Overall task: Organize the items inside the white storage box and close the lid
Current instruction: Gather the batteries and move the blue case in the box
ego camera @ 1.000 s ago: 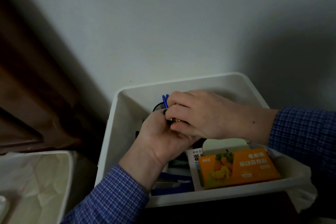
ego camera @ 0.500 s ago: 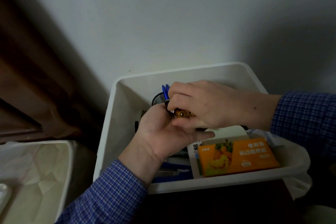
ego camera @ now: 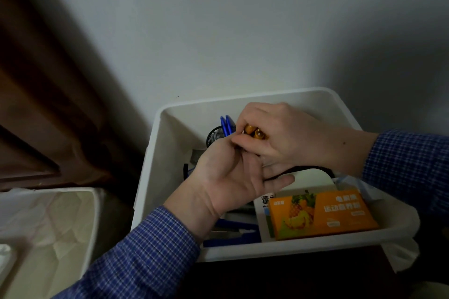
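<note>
The white storage box (ego camera: 155, 167) stands open against the wall, with no lid in view. My right hand (ego camera: 289, 136) hovers over its middle and grips a small bundle of amber-gold cylinders (ego camera: 255, 133). Just below, my left hand (ego camera: 233, 177) lies palm up, its fingers straight and its fingertips touching the bundle. A black mesh cup (ego camera: 215, 136) with blue pens (ego camera: 227, 126) stands at the back left of the box. An orange carton printed with a pineapple (ego camera: 323, 216) lies at the front right over a white packet (ego camera: 264, 201). Blue items (ego camera: 233, 235) lie at the front left.
A second white bin lined with a pale plastic bag (ego camera: 48, 228) stands to the left of the box. Dark brown wood (ego camera: 36, 104) rises behind it. A white bag or tissue (ego camera: 403, 245) hangs over the box's right front corner. The grey wall is right behind the box.
My left hand has opened out, its fingers now straight under the right hand. The amber-gold bundle has come into sight in my right hand. The camera view has shifted a little.
</note>
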Available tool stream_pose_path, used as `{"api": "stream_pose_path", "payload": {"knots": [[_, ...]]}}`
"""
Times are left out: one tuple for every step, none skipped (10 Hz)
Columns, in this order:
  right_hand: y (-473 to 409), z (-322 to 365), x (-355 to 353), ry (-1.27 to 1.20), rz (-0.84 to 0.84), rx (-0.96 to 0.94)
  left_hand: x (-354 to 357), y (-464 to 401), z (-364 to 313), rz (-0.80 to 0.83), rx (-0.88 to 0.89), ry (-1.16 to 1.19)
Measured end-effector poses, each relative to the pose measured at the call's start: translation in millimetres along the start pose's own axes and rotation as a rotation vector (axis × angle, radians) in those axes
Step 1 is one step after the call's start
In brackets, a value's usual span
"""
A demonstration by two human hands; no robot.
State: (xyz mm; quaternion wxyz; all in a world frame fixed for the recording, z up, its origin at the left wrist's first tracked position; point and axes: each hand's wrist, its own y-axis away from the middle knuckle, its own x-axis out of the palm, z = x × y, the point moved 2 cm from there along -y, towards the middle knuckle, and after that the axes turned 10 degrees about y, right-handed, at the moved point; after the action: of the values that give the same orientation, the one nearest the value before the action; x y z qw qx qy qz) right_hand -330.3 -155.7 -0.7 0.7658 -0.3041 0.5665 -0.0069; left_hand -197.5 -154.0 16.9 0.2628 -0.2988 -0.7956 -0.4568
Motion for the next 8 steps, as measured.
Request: {"api": "stream_pose_path", "payload": {"knots": [[-2,-12,-2,-0.038,-0.027,0.22,-25,-12,-16,0.092,-0.099,-0.013],[4,-32,5,-0.037,0.056,0.496,-54,-12,-43,-0.187,0.167,-0.358],[12,-49,26,0.092,0.239,0.519,-72,-11,-62,-0.487,0.516,-1.041],[19,-61,63,0.213,0.492,0.431,-76,-27,-51,-0.464,0.416,-1.63],[24,-72,91,0.327,0.592,0.363,-79,-46,-39,-0.396,0.238,-1.831],[22,-79,104,0.363,0.632,0.289,-78,-54,-37,-0.415,0.261,-1.859],[19,-82,111,0.356,0.654,0.241,-72,-56,-28,-0.289,0.183,-1.861],[19,-83,115,0.347,0.679,0.21,-60,-64,-11,-0.1,0.139,-1.786]]}}
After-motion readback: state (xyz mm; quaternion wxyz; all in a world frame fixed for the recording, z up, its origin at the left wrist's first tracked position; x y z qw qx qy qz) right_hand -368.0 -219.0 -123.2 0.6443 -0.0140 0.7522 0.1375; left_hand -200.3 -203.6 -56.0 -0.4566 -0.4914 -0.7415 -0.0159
